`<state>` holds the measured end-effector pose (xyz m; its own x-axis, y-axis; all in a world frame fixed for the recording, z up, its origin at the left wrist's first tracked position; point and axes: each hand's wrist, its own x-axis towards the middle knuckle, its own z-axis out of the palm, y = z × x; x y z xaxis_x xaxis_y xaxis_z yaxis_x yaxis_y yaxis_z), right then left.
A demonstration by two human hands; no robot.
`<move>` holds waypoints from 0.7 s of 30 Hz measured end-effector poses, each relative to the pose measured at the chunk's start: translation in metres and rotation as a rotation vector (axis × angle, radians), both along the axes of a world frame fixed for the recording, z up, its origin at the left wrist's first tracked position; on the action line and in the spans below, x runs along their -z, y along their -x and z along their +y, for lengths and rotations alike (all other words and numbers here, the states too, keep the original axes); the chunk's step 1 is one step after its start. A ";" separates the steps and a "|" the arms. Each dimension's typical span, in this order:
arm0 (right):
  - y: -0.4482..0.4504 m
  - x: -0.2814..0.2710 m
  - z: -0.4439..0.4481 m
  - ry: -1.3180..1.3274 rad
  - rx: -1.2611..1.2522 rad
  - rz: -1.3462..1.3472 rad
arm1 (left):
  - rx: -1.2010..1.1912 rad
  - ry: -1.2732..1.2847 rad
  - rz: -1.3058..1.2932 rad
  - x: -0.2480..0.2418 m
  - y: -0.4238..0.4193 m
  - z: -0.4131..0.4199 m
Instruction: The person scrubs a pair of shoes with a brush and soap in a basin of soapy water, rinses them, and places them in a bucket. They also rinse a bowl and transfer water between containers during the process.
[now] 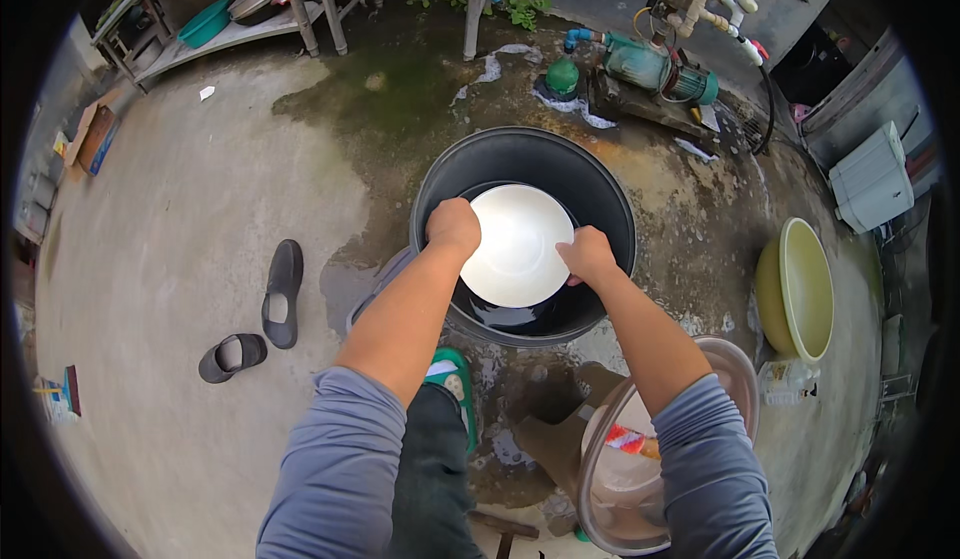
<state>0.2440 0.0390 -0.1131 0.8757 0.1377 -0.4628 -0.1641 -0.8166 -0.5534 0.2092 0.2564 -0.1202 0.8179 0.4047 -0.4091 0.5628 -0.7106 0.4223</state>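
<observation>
A large white bowl [516, 246] is held between my two hands, inside the rim of a big black tub [525, 138]. My left hand [454, 227] grips the bowl's left edge. On the opposite edge, my right hand [589, 253] has its thumb and fingers closed on the rim. Dark water [510, 314] shows in the tub below the bowl. The bowl looks empty. At the lower right, partly under my right forearm, stands a brownish basin [626, 484] with a red-and-white item [625, 439] in it.
A yellow-green basin [806, 289] leans on its side at right, near a clear plastic bottle [786, 383]. Black shoes [282, 296] lie on the concrete at left. A green water pump [637, 60] and pipes stand behind the tub. The floor around the tub is wet, with foam patches.
</observation>
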 end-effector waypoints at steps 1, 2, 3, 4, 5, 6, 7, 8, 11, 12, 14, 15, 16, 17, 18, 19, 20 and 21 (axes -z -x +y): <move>-0.003 -0.001 0.002 0.154 -0.078 -0.177 | -0.005 -0.034 -0.035 0.001 -0.005 0.003; -0.006 -0.001 0.004 0.156 -0.105 -0.329 | -0.022 -0.006 -0.008 0.003 -0.010 0.005; -0.009 -0.002 0.006 0.159 -0.119 -0.486 | -0.038 0.059 0.039 0.006 -0.015 0.008; -0.012 -0.002 0.007 0.169 -0.174 -0.529 | -0.053 0.108 0.072 0.010 -0.020 0.010; -0.015 -0.003 0.008 0.183 -0.216 -0.575 | -0.067 0.157 0.108 0.015 -0.022 0.011; -0.017 -0.003 0.009 0.214 -0.248 -0.598 | -0.054 0.129 0.156 0.020 -0.025 0.013; -0.019 -0.003 0.010 0.238 -0.305 -0.615 | -0.041 0.100 0.203 0.024 -0.026 0.013; -0.020 -0.003 0.010 0.278 -0.349 -0.610 | -0.027 0.072 0.249 0.027 -0.028 0.013; -0.019 0.000 0.012 0.338 -0.483 -0.669 | 0.058 0.065 0.373 0.029 -0.028 0.009; -0.016 0.002 0.014 0.363 -0.522 -0.636 | 0.114 0.058 0.414 0.028 -0.028 0.006; -0.011 0.005 0.018 0.402 -0.573 -0.548 | 0.265 0.049 0.495 0.024 -0.026 0.001; -0.008 0.006 0.019 0.402 -0.583 -0.434 | 0.317 0.054 0.515 0.023 -0.024 -0.001; -0.006 0.007 0.021 0.425 -0.599 -0.343 | 0.370 0.059 0.533 0.022 -0.022 -0.002; -0.004 0.007 0.022 0.445 -0.602 -0.271 | 0.422 0.066 0.548 0.023 -0.022 -0.003; -0.003 0.006 0.023 0.365 -0.503 -0.142 | 0.451 0.068 0.557 0.024 -0.021 -0.002; -0.003 0.005 0.023 0.287 -0.409 0.014 | 0.457 0.054 0.539 0.026 -0.022 0.000; -0.004 0.004 0.021 0.217 -0.304 0.213 | 0.462 0.039 0.520 0.028 -0.023 0.002; -0.006 0.002 0.020 0.198 -0.258 0.310 | 0.467 0.025 0.502 0.031 -0.026 0.005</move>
